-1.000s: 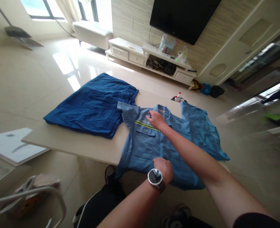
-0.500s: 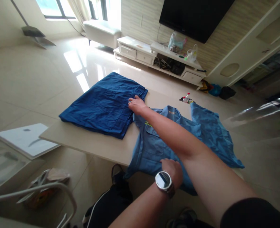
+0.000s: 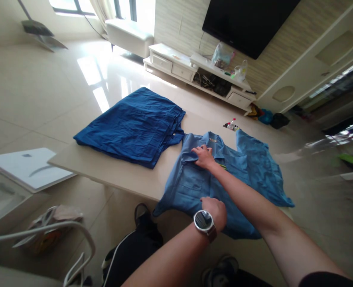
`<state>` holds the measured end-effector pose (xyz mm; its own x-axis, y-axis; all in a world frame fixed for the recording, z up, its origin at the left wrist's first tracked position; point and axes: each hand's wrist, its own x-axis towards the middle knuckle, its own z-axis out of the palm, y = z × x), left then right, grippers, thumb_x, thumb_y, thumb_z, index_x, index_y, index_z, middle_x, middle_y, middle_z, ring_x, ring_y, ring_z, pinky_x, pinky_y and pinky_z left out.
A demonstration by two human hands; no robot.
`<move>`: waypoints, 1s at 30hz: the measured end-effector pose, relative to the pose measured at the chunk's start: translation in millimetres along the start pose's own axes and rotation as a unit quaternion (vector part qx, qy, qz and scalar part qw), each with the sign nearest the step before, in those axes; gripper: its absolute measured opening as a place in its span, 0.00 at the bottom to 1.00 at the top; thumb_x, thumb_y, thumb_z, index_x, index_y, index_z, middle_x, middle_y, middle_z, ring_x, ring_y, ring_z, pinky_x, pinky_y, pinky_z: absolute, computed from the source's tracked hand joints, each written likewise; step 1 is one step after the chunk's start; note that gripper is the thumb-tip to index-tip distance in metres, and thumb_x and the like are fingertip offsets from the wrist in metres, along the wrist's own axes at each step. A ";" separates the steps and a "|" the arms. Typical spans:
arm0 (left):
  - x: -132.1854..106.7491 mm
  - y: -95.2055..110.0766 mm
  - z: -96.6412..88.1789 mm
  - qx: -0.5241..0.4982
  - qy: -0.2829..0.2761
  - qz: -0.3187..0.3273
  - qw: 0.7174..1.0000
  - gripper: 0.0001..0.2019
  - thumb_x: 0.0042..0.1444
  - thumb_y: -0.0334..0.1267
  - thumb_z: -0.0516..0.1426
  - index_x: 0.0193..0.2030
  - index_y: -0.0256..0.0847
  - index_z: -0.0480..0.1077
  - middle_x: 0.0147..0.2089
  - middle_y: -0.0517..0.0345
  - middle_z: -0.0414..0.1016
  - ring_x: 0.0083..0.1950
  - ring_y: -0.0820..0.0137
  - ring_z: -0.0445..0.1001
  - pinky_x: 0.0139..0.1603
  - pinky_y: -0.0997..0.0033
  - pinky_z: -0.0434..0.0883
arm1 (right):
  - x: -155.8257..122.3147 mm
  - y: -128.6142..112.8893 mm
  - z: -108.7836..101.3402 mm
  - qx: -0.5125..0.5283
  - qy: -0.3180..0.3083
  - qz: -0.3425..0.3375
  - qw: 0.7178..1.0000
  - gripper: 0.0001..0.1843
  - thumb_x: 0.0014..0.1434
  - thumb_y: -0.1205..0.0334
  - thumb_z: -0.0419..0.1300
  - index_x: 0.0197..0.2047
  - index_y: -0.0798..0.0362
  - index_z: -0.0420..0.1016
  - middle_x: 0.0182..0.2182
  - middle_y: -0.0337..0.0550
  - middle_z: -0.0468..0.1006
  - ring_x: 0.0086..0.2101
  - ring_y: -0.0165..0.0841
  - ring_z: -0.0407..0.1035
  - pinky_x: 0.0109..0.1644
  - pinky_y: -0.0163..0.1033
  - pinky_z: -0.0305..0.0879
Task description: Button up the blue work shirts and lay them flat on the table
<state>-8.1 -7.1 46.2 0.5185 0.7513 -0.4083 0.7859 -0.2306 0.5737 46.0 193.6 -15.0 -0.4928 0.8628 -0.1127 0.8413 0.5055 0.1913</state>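
Note:
A light blue work shirt (image 3: 254, 167) lies spread on the beige table (image 3: 125, 175), its hem hanging over the near edge. My right hand (image 3: 204, 155) rests flat on the folded-in left sleeve near the collar, fingers spread. My left hand (image 3: 215, 208), with a wristwatch, is closed on the shirt's lower hem at the table's near edge. A folded dark blue garment (image 3: 134, 125) lies to the left of the shirt, touching it at one corner.
A small bottle (image 3: 230, 125) stands at the table's far edge. A white TV stand (image 3: 194, 75) with bags sits under a wall TV. A white board (image 3: 29, 167) lies at the left. A white chair frame (image 3: 74, 239) and bag are near left.
My right hand came back from the shirt's left sleeve by the dark blue garment, bringing the sleeve in over the chest. The left hand stayed on the hem.

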 end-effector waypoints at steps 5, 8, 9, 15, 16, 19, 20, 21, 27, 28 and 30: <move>3.7 1.7 3.3 -0.005 -0.012 0.001 1.000 0.18 0.65 0.29 0.52 0.57 0.27 0.77 0.59 0.32 0.78 0.58 0.46 0.77 0.57 0.49 0.73 | 13.8 -14.0 -18.2 -0.009 -0.007 -0.018 1.000 0.14 0.65 0.65 0.55 0.50 0.49 0.79 0.48 0.49 0.81 0.49 0.43 0.73 0.47 0.43 0.63; 7.8 0.8 3.2 -0.002 -0.015 0.001 1.000 0.19 0.65 0.31 0.53 0.58 0.27 0.77 0.61 0.32 0.77 0.62 0.44 0.75 0.59 0.46 0.71 | 13.6 -26.0 -21.3 -0.013 0.034 0.023 0.999 0.19 0.73 0.57 0.47 0.57 0.49 0.75 0.52 0.52 0.80 0.49 0.45 0.74 0.46 0.44 0.64; 9.2 0.1 3.1 0.004 -0.013 -0.003 1.000 0.19 0.65 0.31 0.53 0.58 0.27 0.76 0.62 0.32 0.76 0.63 0.42 0.73 0.60 0.45 0.70 | 12.1 -31.1 -20.3 -0.019 0.030 0.030 0.999 0.20 0.73 0.55 0.46 0.57 0.49 0.75 0.51 0.52 0.80 0.48 0.45 0.74 0.46 0.44 0.64; 13.5 -3.3 4.9 0.020 -0.018 -0.039 0.999 0.24 0.65 0.35 0.52 0.65 0.27 0.73 0.70 0.28 0.66 0.70 0.33 0.63 0.64 0.36 0.65 | 2.6 -51.3 -11.8 -0.058 0.007 -0.012 0.998 0.17 0.70 0.60 0.53 0.58 0.52 0.74 0.52 0.56 0.79 0.51 0.47 0.70 0.48 0.47 0.61; 13.1 -3.2 5.6 0.014 -0.019 -0.038 0.999 0.24 0.65 0.35 0.53 0.64 0.27 0.73 0.70 0.27 0.67 0.69 0.34 0.65 0.63 0.36 0.66 | 2.5 -50.2 -11.4 -0.068 0.037 -0.039 0.996 0.19 0.72 0.63 0.50 0.61 0.52 0.72 0.54 0.56 0.78 0.53 0.47 0.68 0.49 0.48 0.60; 11.8 -2.0 6.9 -0.001 -0.013 -0.037 0.999 0.23 0.64 0.34 0.53 0.63 0.28 0.74 0.67 0.28 0.70 0.66 0.38 0.69 0.64 0.39 0.66 | 3.7 -38.8 -10.8 -0.097 0.088 -0.107 0.986 0.23 0.74 0.69 0.42 0.61 0.50 0.72 0.51 0.56 0.78 0.51 0.47 0.65 0.49 0.50 0.56; 11.5 -1.9 6.5 -0.002 -0.012 -0.040 0.999 0.24 0.64 0.33 0.53 0.64 0.28 0.73 0.67 0.29 0.71 0.67 0.38 0.69 0.65 0.39 0.65 | 3.7 -33.9 -10.4 -0.101 0.081 -0.112 0.985 0.22 0.73 0.69 0.42 0.57 0.51 0.75 0.49 0.56 0.78 0.50 0.47 0.65 0.48 0.50 0.55; 11.5 -2.4 5.5 0.000 -0.013 -0.048 0.999 0.24 0.64 0.34 0.53 0.65 0.28 0.73 0.67 0.29 0.71 0.68 0.37 0.68 0.67 0.38 0.64 | 3.0 -29.3 -9.9 -0.105 0.072 -0.108 0.986 0.21 0.73 0.70 0.43 0.53 0.52 0.77 0.47 0.56 0.78 0.49 0.47 0.65 0.48 0.50 0.55; 9.0 -28.4 -13.6 0.049 -0.024 -0.190 0.980 0.29 0.67 0.33 0.47 0.73 0.24 0.62 0.75 0.25 0.56 0.75 0.29 0.54 0.69 0.21 0.52 | -13.9 -34.3 -0.2 -0.101 0.097 -0.216 0.966 0.20 0.73 0.72 0.45 0.56 0.51 0.76 0.55 0.54 0.76 0.57 0.47 0.61 0.54 0.51 0.53; 7.3 -36.1 -16.8 0.055 -0.021 -0.207 0.976 0.29 0.68 0.33 0.47 0.74 0.25 0.62 0.76 0.26 0.55 0.76 0.29 0.53 0.70 0.21 0.52 | -16.0 -39.3 3.1 -0.094 0.095 -0.246 0.960 0.21 0.73 0.72 0.45 0.56 0.51 0.75 0.55 0.53 0.76 0.57 0.46 0.61 0.54 0.50 0.53; 2.6 -51.5 -21.6 0.061 -0.015 -0.226 0.972 0.29 0.68 0.34 0.46 0.74 0.27 0.61 0.76 0.28 0.55 0.76 0.31 0.53 0.70 0.23 0.52 | -16.9 -48.1 9.6 -0.086 0.088 -0.267 0.956 0.20 0.74 0.71 0.44 0.55 0.51 0.76 0.54 0.52 0.77 0.56 0.44 0.63 0.53 0.49 0.53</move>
<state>-54.5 20.1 30.9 0.1189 0.7752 -0.6204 0.9689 0.0462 0.2433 16.0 154.7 -31.7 -0.8843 0.4607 -0.0756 0.4181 0.8536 0.3108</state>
